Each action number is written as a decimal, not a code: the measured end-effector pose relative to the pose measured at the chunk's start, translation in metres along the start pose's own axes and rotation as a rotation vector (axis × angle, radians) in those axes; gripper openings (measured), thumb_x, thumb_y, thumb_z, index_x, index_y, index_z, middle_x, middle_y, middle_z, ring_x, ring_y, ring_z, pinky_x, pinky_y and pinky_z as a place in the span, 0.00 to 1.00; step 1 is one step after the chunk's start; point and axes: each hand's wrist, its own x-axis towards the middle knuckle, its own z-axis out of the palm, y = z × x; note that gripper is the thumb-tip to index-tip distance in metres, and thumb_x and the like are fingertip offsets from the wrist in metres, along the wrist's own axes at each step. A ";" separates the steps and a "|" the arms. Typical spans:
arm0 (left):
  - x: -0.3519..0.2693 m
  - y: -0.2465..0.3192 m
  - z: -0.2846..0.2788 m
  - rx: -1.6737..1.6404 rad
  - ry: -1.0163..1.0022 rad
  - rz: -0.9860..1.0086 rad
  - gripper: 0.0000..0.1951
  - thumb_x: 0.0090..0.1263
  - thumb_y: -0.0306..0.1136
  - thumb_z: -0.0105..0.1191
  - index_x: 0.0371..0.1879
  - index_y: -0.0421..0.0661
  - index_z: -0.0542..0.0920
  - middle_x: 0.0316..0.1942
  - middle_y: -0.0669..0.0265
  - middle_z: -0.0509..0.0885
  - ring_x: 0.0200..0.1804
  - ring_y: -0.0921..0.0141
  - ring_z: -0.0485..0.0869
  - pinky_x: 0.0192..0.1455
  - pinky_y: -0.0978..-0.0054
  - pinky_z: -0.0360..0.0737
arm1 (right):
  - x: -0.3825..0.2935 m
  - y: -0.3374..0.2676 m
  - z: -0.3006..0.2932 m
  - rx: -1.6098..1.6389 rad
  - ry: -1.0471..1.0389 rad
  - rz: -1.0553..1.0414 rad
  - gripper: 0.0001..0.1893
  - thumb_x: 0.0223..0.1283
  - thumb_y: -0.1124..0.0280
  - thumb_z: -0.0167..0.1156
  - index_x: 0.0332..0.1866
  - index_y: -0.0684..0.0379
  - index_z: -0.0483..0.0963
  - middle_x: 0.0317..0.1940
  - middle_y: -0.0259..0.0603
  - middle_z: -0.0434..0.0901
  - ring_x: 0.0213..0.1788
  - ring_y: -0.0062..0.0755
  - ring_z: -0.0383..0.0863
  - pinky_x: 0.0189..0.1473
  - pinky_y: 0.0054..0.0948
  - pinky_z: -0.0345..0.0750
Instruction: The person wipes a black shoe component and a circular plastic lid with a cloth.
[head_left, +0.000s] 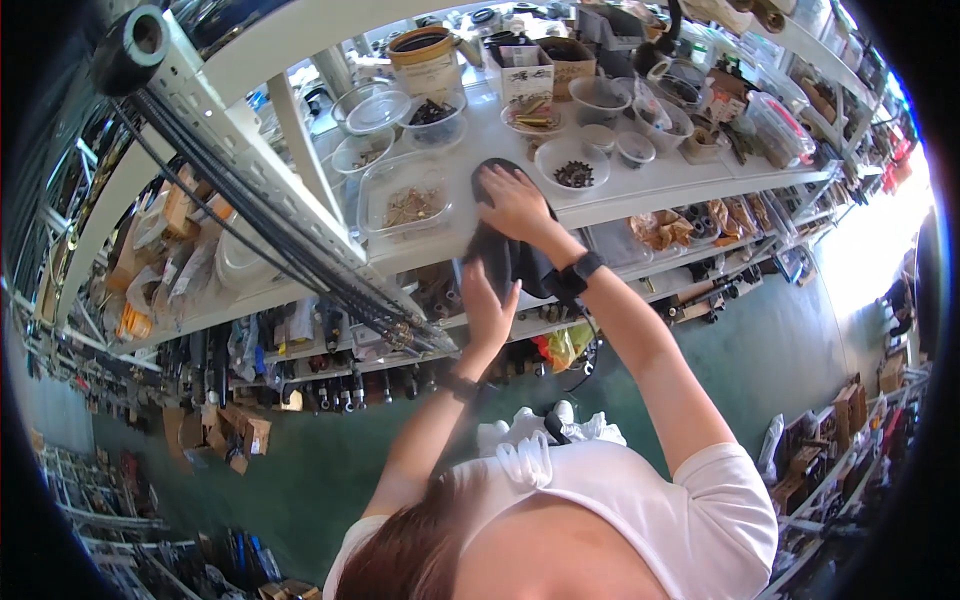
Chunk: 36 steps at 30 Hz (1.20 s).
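A dark cloth (501, 251) hangs over the front edge of a white metal shelf (427, 251). My right hand (517, 206) lies flat on its upper part, fingers spread, on the shelf top. Lower down, my left hand (489, 307) is against the cloth with thumb and fingers apart. Left of the cloth is a clear plastic tray (409, 199) of small brass-coloured parts. On the right, a white bowl (572, 165) holds small dark metal parts. Behind stands a dish with brass-coloured pieces (534, 118).
A perforated shelf upright (277, 180) with dark cables (247, 225) rises at the left. Plastic tubs (598, 101), a cardboard box (527, 75) and a large round container (426, 64) stand further back. Lower shelves hold metal parts and crumpled brown paper (660, 229). Cardboard boxes (244, 431) lie on the green floor.
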 end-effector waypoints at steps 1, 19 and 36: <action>0.002 0.001 0.004 -0.020 -0.010 0.010 0.34 0.55 0.42 0.59 0.54 0.34 0.60 0.49 0.46 0.66 0.52 0.51 0.65 0.54 0.59 0.62 | -0.002 0.001 0.001 -0.019 0.029 -0.004 0.27 0.48 0.56 0.51 0.52 0.64 0.69 0.55 0.44 0.68 0.61 0.39 0.63 0.62 0.38 0.58; -0.017 0.066 0.080 -0.792 -0.416 -0.275 0.20 0.58 0.39 0.54 0.42 0.36 0.70 0.34 0.46 0.77 0.40 0.50 0.76 0.40 0.64 0.72 | -0.098 0.043 -0.061 -0.067 0.131 -0.053 0.25 0.44 0.77 0.54 0.54 0.62 0.65 0.56 0.42 0.67 0.61 0.37 0.62 0.62 0.35 0.60; -0.022 0.022 -0.034 -0.630 -0.195 -0.428 0.15 0.61 0.35 0.52 0.42 0.37 0.70 0.32 0.50 0.77 0.36 0.52 0.76 0.37 0.65 0.72 | -0.060 -0.045 -0.015 0.217 0.107 -0.105 0.19 0.53 0.71 0.50 0.52 0.63 0.67 0.54 0.41 0.69 0.60 0.38 0.63 0.64 0.37 0.55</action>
